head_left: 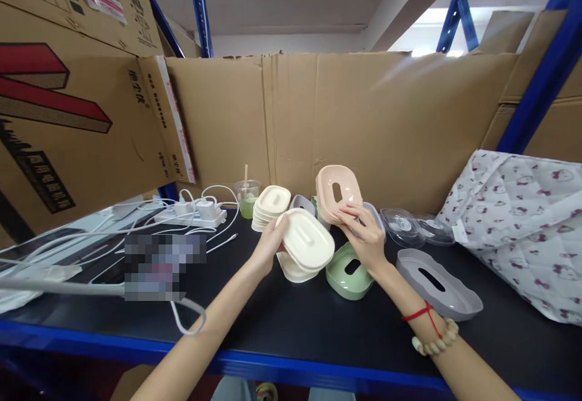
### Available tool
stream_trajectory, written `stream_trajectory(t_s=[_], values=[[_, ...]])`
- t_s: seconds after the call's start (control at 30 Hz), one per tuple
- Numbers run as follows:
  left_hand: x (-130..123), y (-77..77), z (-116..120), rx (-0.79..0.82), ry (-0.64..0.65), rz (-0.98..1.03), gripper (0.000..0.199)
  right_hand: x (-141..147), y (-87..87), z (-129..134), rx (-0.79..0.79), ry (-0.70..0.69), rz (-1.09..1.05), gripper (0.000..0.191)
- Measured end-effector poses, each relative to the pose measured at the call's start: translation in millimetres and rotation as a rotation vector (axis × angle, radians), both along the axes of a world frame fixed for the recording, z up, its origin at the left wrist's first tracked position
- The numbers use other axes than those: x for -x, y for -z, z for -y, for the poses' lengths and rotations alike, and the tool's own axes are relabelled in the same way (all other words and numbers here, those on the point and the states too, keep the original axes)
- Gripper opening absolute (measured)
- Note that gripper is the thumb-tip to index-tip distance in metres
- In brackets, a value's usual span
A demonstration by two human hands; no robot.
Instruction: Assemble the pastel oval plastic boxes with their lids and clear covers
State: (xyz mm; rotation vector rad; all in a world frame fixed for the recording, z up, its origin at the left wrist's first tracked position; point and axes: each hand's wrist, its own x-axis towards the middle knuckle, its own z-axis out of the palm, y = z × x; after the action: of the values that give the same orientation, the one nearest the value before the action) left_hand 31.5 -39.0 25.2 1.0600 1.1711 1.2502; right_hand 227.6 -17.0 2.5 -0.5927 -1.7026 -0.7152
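Note:
Over the middle of the black table, my left hand [267, 246] is closed on the edge of a cream rounded-rectangular lid [307, 240] with a raised ridge on top. Further cream pieces [294, 270] show below it; I cannot tell if they are in the hand or on the table. To its right, my right hand [367, 242] pinches the lower edge of a peach plastic cover [349, 184] with an oblong slot, tilted up. More peach layers seem stacked beneath it. A light green slotted cover [348, 286] lies below the right hand. Behind the left hand stands a stack of cream lids [271, 202].
A grey wavy-edged slotted cover [448, 304] and clear plastic lids [402, 228] lie at right, near a patterned fabric bag [522, 231]. A drink cup [248, 198] stands behind. Power strips with cables [191, 214] and a blurred-out object [163, 267] occupy the left. Cardboard [386, 110] walls the back.

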Motion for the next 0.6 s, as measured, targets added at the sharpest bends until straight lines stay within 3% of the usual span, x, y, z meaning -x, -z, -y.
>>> stream_trajectory(t_s=[0.1, 0.27, 0.47, 0.6], values=[[-9, -8.9, -19, 0.014, 0.096, 0.121, 0.031, 2, -6.7, 6, 0.079, -0.090, 0.036, 0.022], [-4, -5.9, -34, 0.068, 0.263, 0.175, 0.033, 9, -9.0, 12, 0.219, -0.179, 0.247, 0.019], [21, -0.2, -37, 0.118, 0.270, 0.328, 0.051, 17, -8.1, 18, 0.276, -0.225, 0.351, 0.019], [30, 2.8, -35, 0.033, 0.264, 0.251, 0.058, 22, -1.0, 21, 0.402, -0.249, 0.386, 0.021]])
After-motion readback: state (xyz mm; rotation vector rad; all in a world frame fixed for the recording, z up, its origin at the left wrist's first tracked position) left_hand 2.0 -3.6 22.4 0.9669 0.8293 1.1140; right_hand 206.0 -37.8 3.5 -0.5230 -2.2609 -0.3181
